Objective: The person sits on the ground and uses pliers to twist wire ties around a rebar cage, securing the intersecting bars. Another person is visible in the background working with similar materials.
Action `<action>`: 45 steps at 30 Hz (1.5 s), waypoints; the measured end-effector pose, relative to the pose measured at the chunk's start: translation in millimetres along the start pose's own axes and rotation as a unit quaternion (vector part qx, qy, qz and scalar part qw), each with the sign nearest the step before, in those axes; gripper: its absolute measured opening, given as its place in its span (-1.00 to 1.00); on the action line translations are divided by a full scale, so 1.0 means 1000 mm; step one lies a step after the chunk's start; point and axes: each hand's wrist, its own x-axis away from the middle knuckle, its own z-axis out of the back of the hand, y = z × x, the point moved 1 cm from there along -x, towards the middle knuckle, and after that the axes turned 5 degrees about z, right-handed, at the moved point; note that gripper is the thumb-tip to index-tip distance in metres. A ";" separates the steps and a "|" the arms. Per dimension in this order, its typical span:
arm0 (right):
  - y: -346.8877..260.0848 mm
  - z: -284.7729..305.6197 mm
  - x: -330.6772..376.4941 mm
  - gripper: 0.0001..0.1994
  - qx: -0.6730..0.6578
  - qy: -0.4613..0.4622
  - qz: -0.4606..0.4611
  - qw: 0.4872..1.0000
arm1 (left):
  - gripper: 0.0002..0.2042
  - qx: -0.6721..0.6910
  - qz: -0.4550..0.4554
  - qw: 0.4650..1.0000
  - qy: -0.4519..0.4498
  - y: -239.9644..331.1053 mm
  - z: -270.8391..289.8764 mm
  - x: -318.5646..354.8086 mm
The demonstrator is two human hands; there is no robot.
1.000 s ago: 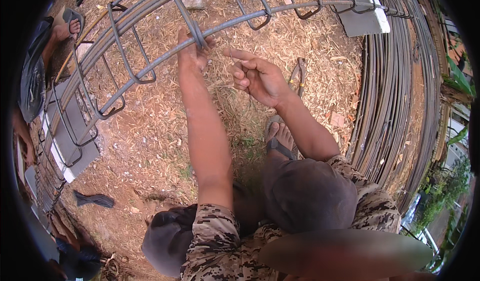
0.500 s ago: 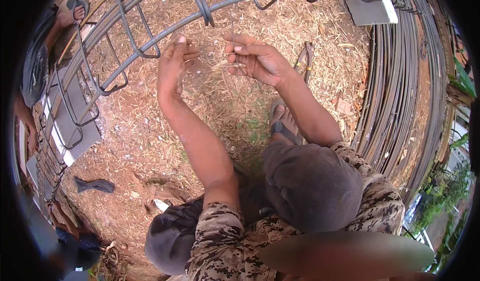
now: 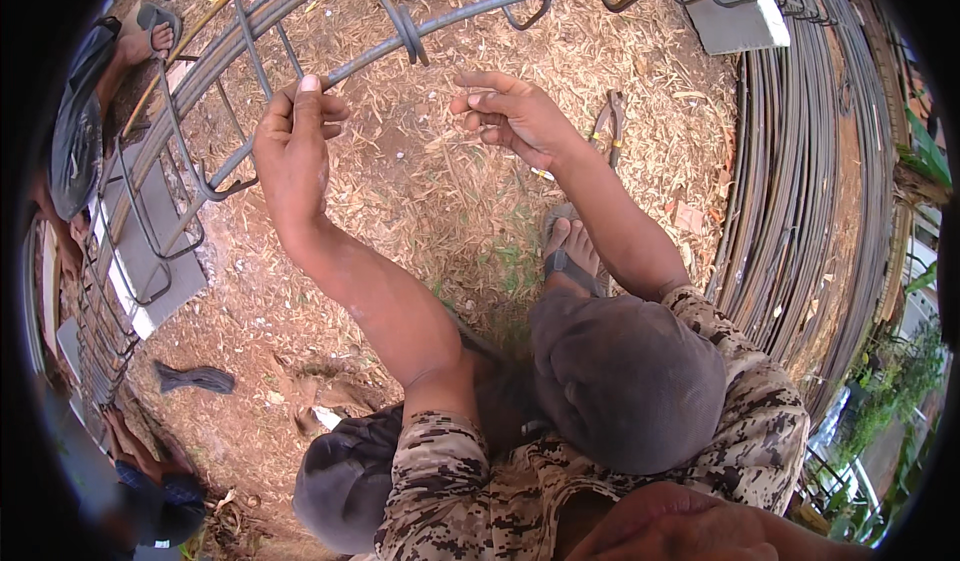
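Observation:
My left hand is at the near steel bar of a rebar cage, hiding a stretch of it. Its thumb and index finger are pinched together; what they hold is hidden. To the right, my right hand is raised over the ground, apart from the cage, with its thumb and fingers curled into a pinch. A thin wire showed at these fingers a moment ago; it can hardly be made out now. Bent stirrups loop around the long bars. Pliers lie on the ground beyond my right wrist.
Long steel rods lie bundled along the right. Grey boards are under the cage at left and top right. A dark bundle lies at lower left. Another person's sandaled foot and hands are at the left.
My left hand has moved left and slightly down onto the cage bar, away from my right hand. The right hand has stayed nearly in place, its fingers drawn closer together.

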 end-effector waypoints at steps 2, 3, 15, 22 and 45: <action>-0.005 0.000 -0.016 -0.65 0.143 0.042 0.022 0.989 | -0.65 -0.074 -0.062 0.994 0.051 0.011 -0.007 -0.005; -0.010 0.000 -0.026 -0.67 0.188 0.030 0.105 0.976 | -0.65 -0.114 -0.100 0.985 0.081 0.016 -0.012 -0.009; -0.021 -0.010 -0.064 -0.76 0.265 0.000 0.151 0.952 | -0.71 -0.218 -0.095 0.970 -0.040 0.023 -0.041 -0.036; -0.048 -0.022 -0.034 -0.80 0.183 -0.016 0.098 0.978 | -0.77 -0.099 -0.139 0.985 -0.005 0.024 -0.051 -0.024; -0.060 -0.024 -0.024 -0.69 0.136 -0.067 0.110 0.982 | -0.65 -0.136 -0.348 0.917 0.139 -0.028 -0.085 0.013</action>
